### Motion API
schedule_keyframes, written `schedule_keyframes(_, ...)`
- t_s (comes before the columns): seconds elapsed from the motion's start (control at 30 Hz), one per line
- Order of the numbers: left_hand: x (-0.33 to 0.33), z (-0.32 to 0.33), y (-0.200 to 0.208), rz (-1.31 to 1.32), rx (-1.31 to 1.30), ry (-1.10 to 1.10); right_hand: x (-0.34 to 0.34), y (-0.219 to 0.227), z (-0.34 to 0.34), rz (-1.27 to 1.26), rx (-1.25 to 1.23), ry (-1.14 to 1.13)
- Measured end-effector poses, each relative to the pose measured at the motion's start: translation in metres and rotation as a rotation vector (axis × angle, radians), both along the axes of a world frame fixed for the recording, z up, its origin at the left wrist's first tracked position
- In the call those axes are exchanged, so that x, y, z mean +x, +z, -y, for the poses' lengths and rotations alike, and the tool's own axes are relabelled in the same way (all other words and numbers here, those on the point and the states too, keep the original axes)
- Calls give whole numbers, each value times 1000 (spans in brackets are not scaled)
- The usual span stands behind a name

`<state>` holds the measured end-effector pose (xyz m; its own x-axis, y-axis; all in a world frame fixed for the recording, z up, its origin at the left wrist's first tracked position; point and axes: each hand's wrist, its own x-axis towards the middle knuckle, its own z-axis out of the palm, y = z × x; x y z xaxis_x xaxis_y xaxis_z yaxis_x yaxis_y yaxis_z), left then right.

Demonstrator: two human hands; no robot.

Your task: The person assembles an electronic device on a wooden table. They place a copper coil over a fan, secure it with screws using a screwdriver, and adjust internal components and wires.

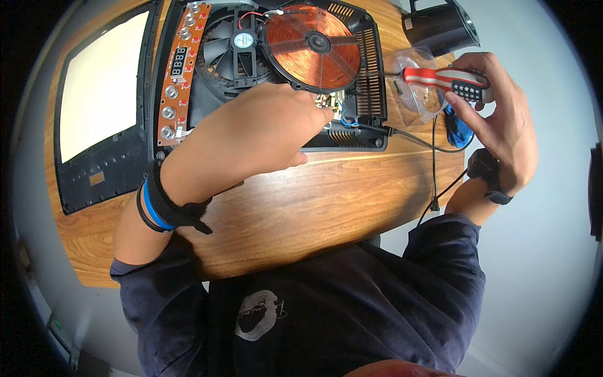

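An opened induction cooktop (377, 141) with a black housing lies in front of me, its round copper coil (314, 60) exposed. My left hand (289, 122) reaches over its near side, with a fingertip by the circuit board (337, 103) beside the coil. Most of that hand's fingers are hidden beneath it, and I cannot see whether it holds anything. To the right, my right hand (502, 110) grips a red and white screwdriver (433, 78) by its handle, which carries a block of small bits. Its shaft points left toward the vent slots of the housing.
Left of the housing lies a detached black-framed panel (100, 182). A brown button board (179, 81) and a black fan (220, 50) sit inside the housing. A clear plastic package (408, 94), a black kettle (440, 28) and a cable (418, 139) occupy the table's right side.
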<state>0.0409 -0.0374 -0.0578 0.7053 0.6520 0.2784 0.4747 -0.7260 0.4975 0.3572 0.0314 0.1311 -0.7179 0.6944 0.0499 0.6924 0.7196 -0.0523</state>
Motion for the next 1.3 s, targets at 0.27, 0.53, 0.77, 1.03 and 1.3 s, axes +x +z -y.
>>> schedule_keyframes(0.27,4,-8,35,-286,-198,-39,34,-56,0,-178,106,-256)
schedule_keyframes(0.53,-15,-7,46,-238,-207,-20,37,-122,-31,-177,165,-99)
schedule_keyframes(0.77,-27,-8,91,-331,-266,92,41,-151,-44,-49,-133,-144)
schedule_keyframes(1.03,-40,9,98,-633,-213,403,39,-145,-46,-119,-248,-106)
schedule_keyframes(1.3,-40,6,85,-487,-237,330,102,-118,-78,-129,-190,-374)
